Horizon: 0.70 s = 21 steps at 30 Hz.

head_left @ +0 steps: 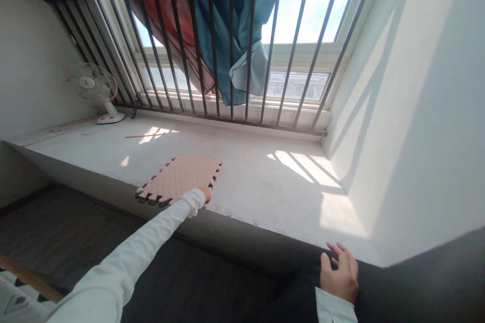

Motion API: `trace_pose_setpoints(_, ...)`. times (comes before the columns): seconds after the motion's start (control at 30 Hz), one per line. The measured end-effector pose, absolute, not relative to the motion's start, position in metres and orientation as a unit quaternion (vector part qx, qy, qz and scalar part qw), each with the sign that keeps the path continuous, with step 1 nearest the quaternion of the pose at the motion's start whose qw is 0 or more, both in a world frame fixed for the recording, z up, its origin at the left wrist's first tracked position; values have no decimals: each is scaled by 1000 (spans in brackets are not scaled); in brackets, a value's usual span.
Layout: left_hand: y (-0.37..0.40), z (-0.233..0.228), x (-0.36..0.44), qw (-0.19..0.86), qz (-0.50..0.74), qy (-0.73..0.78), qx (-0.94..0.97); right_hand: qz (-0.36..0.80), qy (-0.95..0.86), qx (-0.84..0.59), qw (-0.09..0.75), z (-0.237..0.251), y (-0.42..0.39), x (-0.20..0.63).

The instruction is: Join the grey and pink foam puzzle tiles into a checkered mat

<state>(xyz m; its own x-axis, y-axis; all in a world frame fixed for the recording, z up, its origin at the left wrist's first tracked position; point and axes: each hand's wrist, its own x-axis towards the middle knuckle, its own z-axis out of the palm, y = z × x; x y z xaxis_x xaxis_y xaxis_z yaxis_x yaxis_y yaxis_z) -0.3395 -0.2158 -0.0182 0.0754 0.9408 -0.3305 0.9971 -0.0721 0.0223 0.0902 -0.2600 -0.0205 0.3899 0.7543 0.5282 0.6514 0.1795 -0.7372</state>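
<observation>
A sunlit window ledge [242,171] runs ahead. The left hand [205,195], mostly hidden by its sleeve, grip unclear, touches the pink foam mat [180,177] lying beyond it. The right hand [340,272] rests open on the ledge's edge. The mat seems mid-placement; squaring it comes next.

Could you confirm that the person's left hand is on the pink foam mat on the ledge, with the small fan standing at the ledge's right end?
Not quite: the fan stands at the left end of the ledge, as the head view shows. The left hand is indeed on the pink foam mat.
</observation>
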Motion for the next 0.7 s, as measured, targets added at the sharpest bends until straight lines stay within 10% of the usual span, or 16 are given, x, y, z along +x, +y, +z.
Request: trace_pose_setpoints(0.7, -226, 8, -343, 92, -185, 638, 742, 61, -553, -638, 532, -13, -263, 87)
